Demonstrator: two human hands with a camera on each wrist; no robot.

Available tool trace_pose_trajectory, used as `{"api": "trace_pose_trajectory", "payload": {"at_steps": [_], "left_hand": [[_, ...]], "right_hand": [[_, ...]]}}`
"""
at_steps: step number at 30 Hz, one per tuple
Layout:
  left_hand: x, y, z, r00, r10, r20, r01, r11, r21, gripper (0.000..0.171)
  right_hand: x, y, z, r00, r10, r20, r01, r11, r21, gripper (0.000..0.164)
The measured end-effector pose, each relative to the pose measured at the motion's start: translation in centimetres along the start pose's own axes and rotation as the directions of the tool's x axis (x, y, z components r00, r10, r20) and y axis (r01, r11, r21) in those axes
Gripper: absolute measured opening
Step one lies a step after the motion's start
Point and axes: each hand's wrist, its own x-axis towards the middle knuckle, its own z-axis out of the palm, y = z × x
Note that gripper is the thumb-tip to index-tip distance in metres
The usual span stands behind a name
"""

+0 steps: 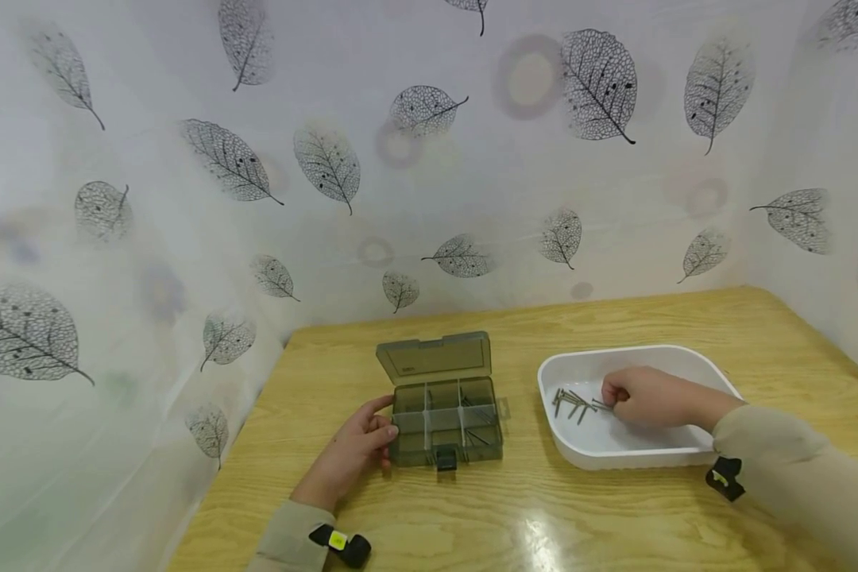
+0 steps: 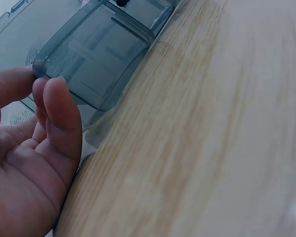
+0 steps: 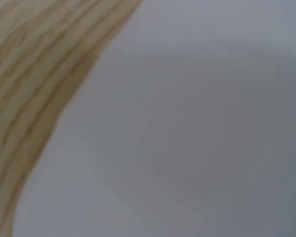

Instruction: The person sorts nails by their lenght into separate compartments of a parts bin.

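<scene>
In the head view, a smoky grey plastic compartment box point(image 1: 445, 458) lies on the table with its lid point(image 1: 436, 359) raised. A few thin screws point(image 1: 477, 437) lie in its right-hand compartments. My left hand point(image 1: 355, 445) holds the box's left side, thumb at the near part and fingers toward the back; the left wrist view shows its fingertips point(image 2: 59, 98) at the box corner. My right hand point(image 1: 654, 397) is inside a white tray point(image 1: 632, 459), fingers curled down at a screw point(image 1: 600, 405); its fingertips are partly hidden. Several loose screws point(image 1: 570, 400) lie just left of it.
Both stand on a wood-grain table point(image 1: 472, 516), box left of tray, with a strip of tabletop between them. A pale curtain with leaf prints point(image 1: 461, 256) hangs behind and at the sides. The right wrist view shows only blurred white tray wall point(image 3: 187, 138) and table.
</scene>
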Motion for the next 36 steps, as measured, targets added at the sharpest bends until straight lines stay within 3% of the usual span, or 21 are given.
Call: {"api": "trace_pose_trajectory", "payload": {"at_steps": [10, 15, 22, 29, 36], "left_hand": [[0.0, 0.0, -0.1, 1.0, -0.003, 0.002, 0.003, 1.0, -0.005, 0.063], [0.0, 0.0, -0.1, 1.0, -0.006, 0.003, 0.006, 1.0, 0.01, 0.063], [0.1, -0.1, -0.2, 1.0, -0.008, 0.0, 0.008, 1.0, 0.024, 0.062], [0.0, 0.1, -0.1, 1.0, -0.002, 0.002, 0.002, 1.0, 0.019, 0.062], [0.0, 0.1, 0.0, 1.0, -0.011, -0.003, 0.011, 1.0, -0.002, 0.062]], "right_hand": [[-0.3, -2.0, -1.1, 0.997, -0.08, 0.011, 0.079, 0.991, 0.106, 0.012], [-0.3, -3.5, -1.6, 0.99, -0.14, 0.008, 0.137, 0.979, 0.151, 0.001], [-0.2, -6.1, -2.1, 0.98, -0.198, 0.005, 0.195, 0.967, 0.162, 0.02], [0.6, -8.4, -1.5, 0.979, -0.203, -0.013, 0.201, 0.956, 0.212, 0.021], [1.8, -11.0, -0.3, 0.977, -0.21, -0.025, 0.211, 0.957, 0.199, 0.023]]}}
